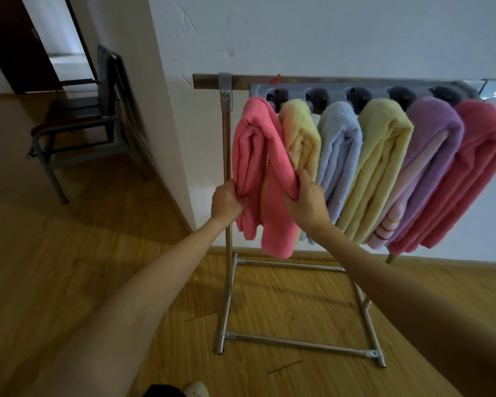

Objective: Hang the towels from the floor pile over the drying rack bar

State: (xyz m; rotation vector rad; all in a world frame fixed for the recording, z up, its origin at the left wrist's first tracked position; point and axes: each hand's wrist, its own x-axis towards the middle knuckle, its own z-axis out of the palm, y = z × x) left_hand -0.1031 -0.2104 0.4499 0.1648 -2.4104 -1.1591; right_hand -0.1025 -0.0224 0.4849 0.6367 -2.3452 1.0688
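Foot: pale shoe toe (196,389) at bottom edge, on the wood floor (69,282); dark trouser edge just beside it.
Arms: both bare forearms reach fwd & up from bottom corners twd the rack.
Left hand (226,203): fingers curled tight round the left fold of the pink towel (258,167), low on its hanging part; thumb side up.
Right hand (307,197): fingers & thumb pinch the right fold of same towel, approx level w/ the other hand; back of hand faces camera.
Pink towel: draped over the bar at far-left end of the row, both halves hanging; lower ends below the hands.
Rack base (295,343): steel tubes on floor, under the towels; upright post (227,173) just left of pink towel.
Other towels, left to right: pale yellow towel (302,138) touching the pink one; blue towel (340,147); yellow towel (375,167); purple towel (433,144) w/ a striped pale layer inside; red-pink towel (476,167) at right end; all hung side by side, touching.
Bar (327,79): horizontal steel, along top; grey holed strip (364,91) just below it, behind towel tops; small orange tie (275,80) on bar.
Far left: dark chair (78,116) by wall corner, well apart from rack; doorway (58,38) behind.
Wall (355,32): white, behind rack.
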